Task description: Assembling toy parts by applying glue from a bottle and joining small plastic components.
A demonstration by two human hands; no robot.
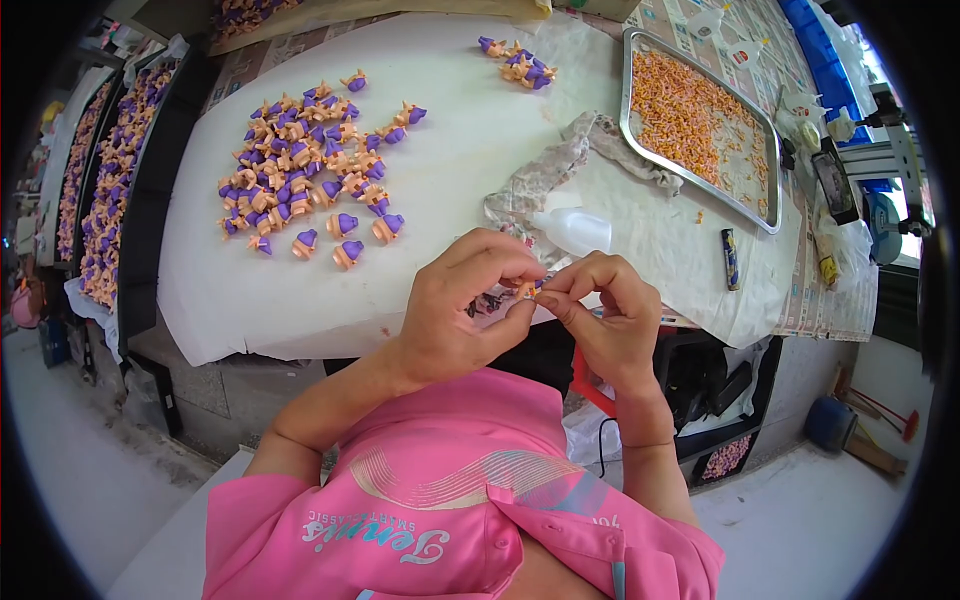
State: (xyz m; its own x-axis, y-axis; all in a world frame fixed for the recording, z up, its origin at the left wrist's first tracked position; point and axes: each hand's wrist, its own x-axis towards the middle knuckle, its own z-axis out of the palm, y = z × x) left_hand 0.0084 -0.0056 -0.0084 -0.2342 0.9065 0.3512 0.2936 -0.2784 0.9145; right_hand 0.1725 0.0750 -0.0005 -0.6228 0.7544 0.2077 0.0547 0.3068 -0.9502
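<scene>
Over the table's near edge, my left hand is closed in a pinch on a small plastic figure piece, peach-orange with a bit of purple showing. Most of that piece is hidden by the fingers. My right hand meets it from the right, thumb and forefinger pressed together at the piece; whatever they grip is too small to make out. Many similar peach-and-purple figure pieces lie heaped at the left of the white table covering. A smaller group lies at the back.
Small orange parts fill a metal tray at the back right. Behind my hands lie a white plastic bottle and a crumpled cloth. A dark blue tube rests at right. Black crates of pieces stand left.
</scene>
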